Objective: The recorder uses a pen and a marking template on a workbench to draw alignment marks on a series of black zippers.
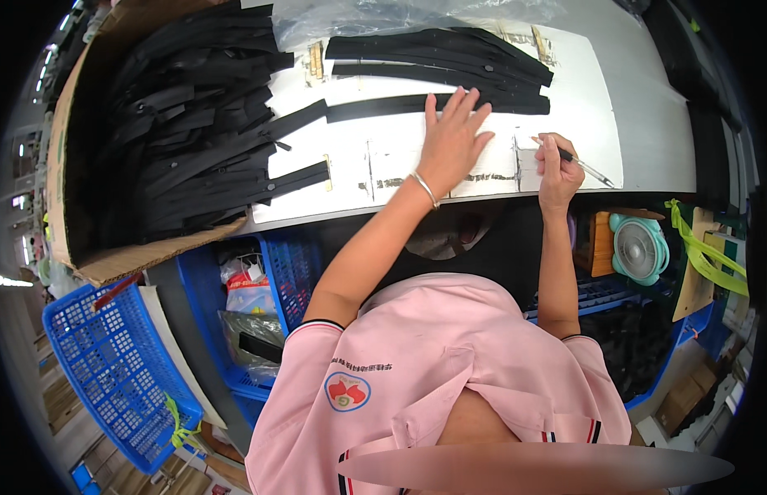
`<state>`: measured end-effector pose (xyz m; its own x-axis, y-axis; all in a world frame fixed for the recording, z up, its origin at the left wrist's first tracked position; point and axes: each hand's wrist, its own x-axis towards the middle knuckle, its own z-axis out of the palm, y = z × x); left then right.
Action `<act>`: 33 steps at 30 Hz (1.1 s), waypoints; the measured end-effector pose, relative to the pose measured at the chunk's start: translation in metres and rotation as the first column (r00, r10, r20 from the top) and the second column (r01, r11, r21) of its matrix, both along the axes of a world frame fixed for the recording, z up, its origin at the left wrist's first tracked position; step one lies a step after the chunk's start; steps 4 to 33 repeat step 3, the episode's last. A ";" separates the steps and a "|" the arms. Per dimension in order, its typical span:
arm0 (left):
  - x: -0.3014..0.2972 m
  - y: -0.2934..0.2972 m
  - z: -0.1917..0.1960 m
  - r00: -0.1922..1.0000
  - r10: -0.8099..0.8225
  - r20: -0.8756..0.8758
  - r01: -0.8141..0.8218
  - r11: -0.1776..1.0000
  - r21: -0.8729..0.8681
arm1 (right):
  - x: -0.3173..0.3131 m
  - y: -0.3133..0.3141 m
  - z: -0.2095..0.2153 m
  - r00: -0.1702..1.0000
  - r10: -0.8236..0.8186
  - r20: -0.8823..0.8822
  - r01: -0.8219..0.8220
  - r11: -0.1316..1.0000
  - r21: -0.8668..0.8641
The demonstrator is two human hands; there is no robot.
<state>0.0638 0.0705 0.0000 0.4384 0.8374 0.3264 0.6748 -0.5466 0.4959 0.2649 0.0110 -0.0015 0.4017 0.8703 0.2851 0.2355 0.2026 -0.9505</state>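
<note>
My left hand lies with its fingers spread on the near black fabric strip, which runs across a white board. Several more black strips lie side by side just beyond it, some with small pale dots. My right hand is closed round a slim pen, dark in the middle and clear toward its back end. It rests over the board's near right part, beside dark marked lines. The board bears black smudges and tape pieces.
A cardboard box full of tangled black strips stands at left. Clear plastic film lies along the far edge. Blue baskets hang lower left, and a small turquoise fan sits below the table at right.
</note>
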 end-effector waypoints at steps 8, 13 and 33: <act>-0.019 0.018 -0.001 0.980 0.002 0.198 0.014 0.997 -0.076 | -0.003 0.003 0.007 0.999 -0.014 -0.040 0.013 1.000 -0.027; -0.019 0.018 -0.001 0.980 0.002 0.198 0.014 0.997 -0.076 | -0.003 0.003 0.007 0.999 -0.014 -0.040 0.013 1.000 -0.027; -0.019 0.018 -0.001 0.980 0.002 0.198 0.014 0.997 -0.076 | -0.003 0.003 0.007 0.999 -0.014 -0.040 0.013 1.000 -0.027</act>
